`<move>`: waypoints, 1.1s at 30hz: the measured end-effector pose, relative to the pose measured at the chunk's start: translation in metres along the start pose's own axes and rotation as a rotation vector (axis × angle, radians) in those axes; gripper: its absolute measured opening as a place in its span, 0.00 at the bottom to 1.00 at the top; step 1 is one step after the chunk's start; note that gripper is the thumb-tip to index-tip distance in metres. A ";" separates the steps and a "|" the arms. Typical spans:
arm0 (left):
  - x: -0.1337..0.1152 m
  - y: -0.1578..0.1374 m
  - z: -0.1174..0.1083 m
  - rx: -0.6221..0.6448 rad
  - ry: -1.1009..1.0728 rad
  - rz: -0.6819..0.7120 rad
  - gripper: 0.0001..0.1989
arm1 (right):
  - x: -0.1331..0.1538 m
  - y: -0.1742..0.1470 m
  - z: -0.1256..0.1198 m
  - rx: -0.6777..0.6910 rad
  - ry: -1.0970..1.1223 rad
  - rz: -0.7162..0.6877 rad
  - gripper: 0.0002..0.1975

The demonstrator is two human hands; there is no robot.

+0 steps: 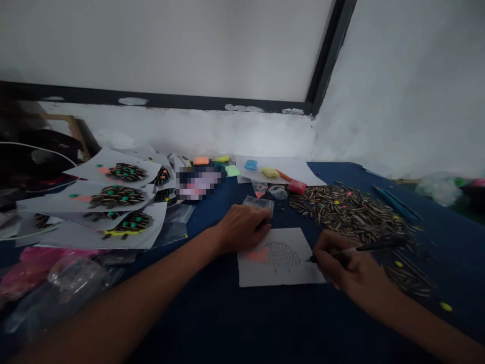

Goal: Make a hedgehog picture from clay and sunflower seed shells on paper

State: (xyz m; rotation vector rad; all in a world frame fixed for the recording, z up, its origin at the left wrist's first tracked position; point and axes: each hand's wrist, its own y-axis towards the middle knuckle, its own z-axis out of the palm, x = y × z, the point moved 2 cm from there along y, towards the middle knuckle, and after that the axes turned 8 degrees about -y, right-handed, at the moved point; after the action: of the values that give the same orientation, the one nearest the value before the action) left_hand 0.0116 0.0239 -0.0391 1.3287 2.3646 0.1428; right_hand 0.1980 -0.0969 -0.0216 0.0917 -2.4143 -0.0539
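Note:
A white sheet of paper (253, 275) lies on the dark blue tabletop. On it is an animal figure (283, 254) with a flat orange-pink snout, a body outlined in ink and filled with small marks, and short legs below. My left hand (242, 227) rests at the sheet's upper left edge with its fingers curled under; whatever is beneath them is hidden. A small clear plastic bag (259, 203) lies just beyond those fingers. My right hand (346, 265) grips a black pen (373, 245), its tip low over the sheet's right side, near the figure's rear end.
Striped sunflower seeds (341, 212) are heaped at the right, beside blue tweezers-like tools (397, 203). Coloured clay packets (270, 172) lie at the back. Sheets bearing seed-covered hedgehog figures (117, 196) are stacked at left, above crumpled plastic bags (76, 275). A white wall (265, 134) stands behind.

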 end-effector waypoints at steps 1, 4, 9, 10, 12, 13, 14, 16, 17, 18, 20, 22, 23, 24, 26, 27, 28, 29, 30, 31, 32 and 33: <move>0.000 0.000 0.000 -0.002 -0.003 -0.001 0.06 | 0.000 0.000 0.000 0.012 0.004 0.004 0.14; 0.000 0.000 0.000 -0.007 -0.001 -0.003 0.06 | -0.001 -0.001 0.001 0.044 0.046 0.040 0.12; -0.001 -0.001 -0.001 -0.001 0.002 0.001 0.07 | 0.000 0.001 0.001 0.036 0.045 0.051 0.13; -0.001 -0.001 -0.001 -0.001 -0.001 0.001 0.07 | 0.001 0.001 0.001 0.030 0.038 0.043 0.13; -0.001 -0.001 -0.002 0.000 -0.005 -0.002 0.07 | 0.003 0.002 0.001 0.025 0.033 0.030 0.14; -0.001 -0.001 -0.002 0.003 -0.007 -0.005 0.07 | 0.004 0.002 0.001 0.025 0.033 0.027 0.14; -0.002 -0.001 -0.002 0.008 -0.009 -0.009 0.07 | 0.004 0.002 0.001 0.026 0.034 0.026 0.14; -0.002 -0.001 -0.003 0.018 -0.016 -0.017 0.07 | 0.003 0.003 0.001 0.032 0.033 0.028 0.13; -0.002 0.000 -0.003 0.023 -0.018 -0.021 0.07 | 0.002 0.003 0.001 0.031 0.029 0.029 0.13; -0.003 0.000 -0.004 0.028 -0.019 -0.024 0.07 | 0.001 0.003 0.001 0.029 0.019 0.028 0.12; -0.003 0.000 -0.004 0.033 -0.018 -0.027 0.07 | -0.001 0.003 0.002 0.026 -0.006 0.018 0.12; -0.003 0.000 -0.004 0.030 -0.014 -0.023 0.07 | -0.002 0.004 0.002 0.034 -0.024 0.018 0.12; -0.003 0.000 -0.004 0.024 -0.012 -0.021 0.07 | -0.002 0.004 0.002 0.038 -0.030 0.019 0.12; -0.003 0.000 -0.004 0.018 -0.011 -0.018 0.07 | -0.002 0.004 0.002 0.042 -0.033 0.018 0.12; -0.002 -0.001 -0.003 0.008 -0.010 -0.013 0.07 | -0.001 0.004 0.002 0.044 -0.034 0.018 0.13; -0.002 -0.001 -0.003 0.006 -0.010 -0.013 0.07 | 0.000 0.004 0.002 0.047 -0.034 0.017 0.12; -0.002 -0.001 -0.002 0.006 -0.010 -0.012 0.07 | 0.001 0.004 0.001 0.048 -0.031 0.018 0.12; -0.002 -0.001 -0.002 0.006 -0.010 -0.013 0.07 | 0.001 0.004 0.001 0.047 -0.028 0.017 0.12; -0.002 0.000 -0.002 0.008 -0.010 -0.014 0.07 | 0.002 0.004 0.001 0.047 -0.026 0.014 0.12; -0.002 0.000 -0.002 0.008 -0.011 -0.014 0.07 | 0.002 0.004 0.000 0.047 -0.022 0.010 0.13; -0.002 0.000 -0.002 0.008 -0.013 -0.013 0.07 | 0.002 0.004 0.000 0.051 -0.016 0.006 0.13; -0.002 0.000 -0.003 0.007 -0.016 -0.011 0.07 | 0.002 0.004 0.000 0.050 -0.010 0.003 0.13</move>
State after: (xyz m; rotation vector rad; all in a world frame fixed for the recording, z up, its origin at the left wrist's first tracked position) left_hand 0.0114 0.0224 -0.0359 1.3151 2.3612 0.1199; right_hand 0.1959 -0.0931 -0.0202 0.1107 -2.4266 0.0071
